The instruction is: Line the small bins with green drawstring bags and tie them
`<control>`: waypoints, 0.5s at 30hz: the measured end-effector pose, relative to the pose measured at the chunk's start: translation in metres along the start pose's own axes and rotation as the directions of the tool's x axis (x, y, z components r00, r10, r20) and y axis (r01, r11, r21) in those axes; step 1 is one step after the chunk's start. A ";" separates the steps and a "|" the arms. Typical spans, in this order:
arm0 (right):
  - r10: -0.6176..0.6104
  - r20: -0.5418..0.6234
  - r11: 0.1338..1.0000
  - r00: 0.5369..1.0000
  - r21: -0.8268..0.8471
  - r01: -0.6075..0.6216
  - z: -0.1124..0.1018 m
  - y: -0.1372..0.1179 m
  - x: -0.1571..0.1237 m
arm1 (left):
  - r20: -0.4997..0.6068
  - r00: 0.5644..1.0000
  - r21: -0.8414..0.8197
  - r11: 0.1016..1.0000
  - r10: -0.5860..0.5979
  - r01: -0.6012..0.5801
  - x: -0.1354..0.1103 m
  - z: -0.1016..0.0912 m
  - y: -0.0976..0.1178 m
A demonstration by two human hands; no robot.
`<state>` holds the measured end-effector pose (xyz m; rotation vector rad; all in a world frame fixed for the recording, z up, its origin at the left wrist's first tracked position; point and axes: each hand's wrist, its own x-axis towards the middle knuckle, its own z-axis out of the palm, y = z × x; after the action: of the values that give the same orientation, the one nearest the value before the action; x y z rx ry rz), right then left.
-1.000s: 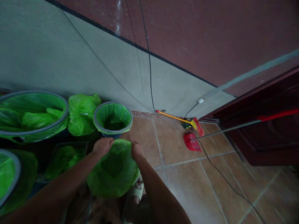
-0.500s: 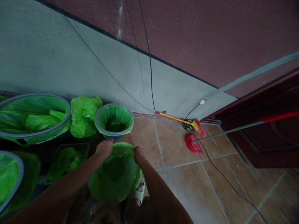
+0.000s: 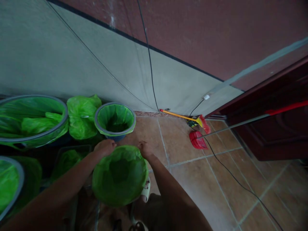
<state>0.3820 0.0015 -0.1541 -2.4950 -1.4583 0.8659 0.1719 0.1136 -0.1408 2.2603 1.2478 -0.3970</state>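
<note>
A round bin lined with a green plastic bag (image 3: 120, 179) is right in front of my legs, its mouth facing up at me. My left hand (image 3: 106, 147) is closed at the far left of its rim, with the fingers curled on the bag's edge. On the far right of the same rim, my right hand (image 3: 145, 149) pinches the bag's edge; its fingertips are partly blurred. Just beyond stands a small blue bin with a grey rim (image 3: 115, 132), also lined in green. A tied green bag (image 3: 83, 118) sits to the left of that bin.
A large green-lined bin (image 3: 36, 137) stands by the wall, with another bin (image 3: 20, 178) nearer at the left edge. A yellow-handled broom (image 3: 179, 115) and a red dustpan (image 3: 197, 140) lie on the tiled floor. A black cable (image 3: 231, 175) crosses the tiles towards the right.
The view has shifted slightly. Both hands remain at the bin's far rim, and the right-hand fingers show a little farther above the bag's edge than before.
</note>
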 end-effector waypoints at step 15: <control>0.051 0.023 0.986 0.998 -0.162 -0.047 0.018 0.000 -0.021 | -0.028 0.998 0.089 0.994 -0.061 0.063 -0.019 0.019 0.008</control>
<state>0.3640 -0.0190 -0.1605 -2.6552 -1.5395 0.8243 0.1688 0.0864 -0.1447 2.3120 1.3404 -0.4573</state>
